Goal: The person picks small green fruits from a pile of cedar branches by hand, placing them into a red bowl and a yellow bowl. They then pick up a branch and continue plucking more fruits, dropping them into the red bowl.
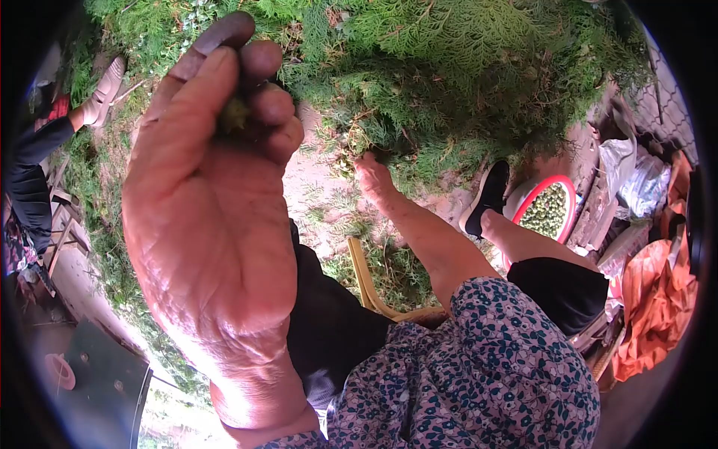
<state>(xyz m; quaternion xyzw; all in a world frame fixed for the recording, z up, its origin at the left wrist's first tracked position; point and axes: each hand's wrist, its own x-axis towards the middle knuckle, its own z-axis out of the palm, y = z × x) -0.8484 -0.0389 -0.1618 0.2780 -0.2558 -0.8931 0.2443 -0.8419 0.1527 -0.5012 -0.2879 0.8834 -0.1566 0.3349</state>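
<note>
Close to the camera, my left hand point(217, 194) is raised with its palm showing. Its fingers are curled, and a small green seed cone point(235, 114) shows in their shadow. My right hand point(372, 179) reaches down to the lower edge of the heap of evergreen branches point(449, 82). Its fingers close around a leafy green sprig point(360, 138), with the fingertips partly hidden. Flat, scaly green foliage hangs just above that hand.
A red-rimmed basin point(570, 196) of green cones stands to the right, by my black shoe point(490, 196). Beyond it lie plastic bags point(645, 183) and orange cloth point(649, 307). At left are another person's leg point(34, 168) and a dark table point(101, 378). A yellow chair frame point(363, 277) is near my lap.
</note>
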